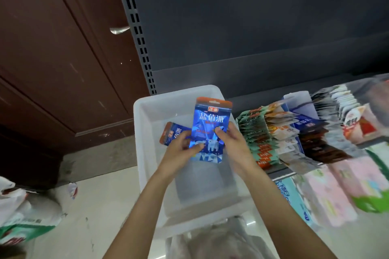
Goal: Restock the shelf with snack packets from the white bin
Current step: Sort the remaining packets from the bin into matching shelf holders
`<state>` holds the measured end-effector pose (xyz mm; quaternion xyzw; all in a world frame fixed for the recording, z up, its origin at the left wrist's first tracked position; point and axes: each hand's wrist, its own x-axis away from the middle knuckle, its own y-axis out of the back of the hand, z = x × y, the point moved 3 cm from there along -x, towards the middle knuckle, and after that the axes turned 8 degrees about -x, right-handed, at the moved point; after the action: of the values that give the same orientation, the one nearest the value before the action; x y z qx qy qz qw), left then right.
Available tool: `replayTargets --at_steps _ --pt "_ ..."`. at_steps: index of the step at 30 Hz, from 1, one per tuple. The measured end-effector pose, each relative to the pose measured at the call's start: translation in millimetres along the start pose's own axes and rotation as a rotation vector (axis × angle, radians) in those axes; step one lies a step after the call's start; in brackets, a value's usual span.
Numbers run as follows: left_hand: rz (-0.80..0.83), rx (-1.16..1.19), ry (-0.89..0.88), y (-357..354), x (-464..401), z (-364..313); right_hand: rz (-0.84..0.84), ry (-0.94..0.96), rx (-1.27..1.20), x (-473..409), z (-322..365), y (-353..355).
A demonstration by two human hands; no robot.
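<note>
Above the white bin (147, 132), both my hands pinch the upright blue packet (210, 126) (shelf (294, 171) lies to my right), right hand (232, 145) nearer than left hand (181, 151).

Glossy foil packet (210, 130), matt white plastic bin (145, 153), brown wood door (52, 59).

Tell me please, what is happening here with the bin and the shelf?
A person is restocking. Both hands, left hand and right hand, hold an upright shiny blue snack packet with an orange top above the white plastic bin. A second blue packet sits behind the left hand, over the bin. To the right, the grey metal shelf already carries rows of assorted snack packets.
</note>
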<state>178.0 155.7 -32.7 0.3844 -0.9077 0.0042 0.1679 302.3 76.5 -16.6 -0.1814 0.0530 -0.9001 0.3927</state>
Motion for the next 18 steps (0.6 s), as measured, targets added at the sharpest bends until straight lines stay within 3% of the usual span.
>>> replayTargets --at_steps 4,7,10,18 --pt "0.076 -0.175 -0.182 -11.4 7.7 -34.7 0.013 0.310 0.021 19.0 48.9 44.3" --pt "0.167 -0.329 -0.275 -26.8 13.2 -65.5 -0.014 0.413 0.395 25.5 83.6 90.2" --pt "0.206 -0.518 -0.352 -52.8 20.3 -99.7 0.042 0.368 0.616 26.6 110.1 130.9" --pt "0.276 -0.851 -0.453 -146.3 11.1 -130.0 0.355 0.268 0.600 31.4 149.2 227.8"
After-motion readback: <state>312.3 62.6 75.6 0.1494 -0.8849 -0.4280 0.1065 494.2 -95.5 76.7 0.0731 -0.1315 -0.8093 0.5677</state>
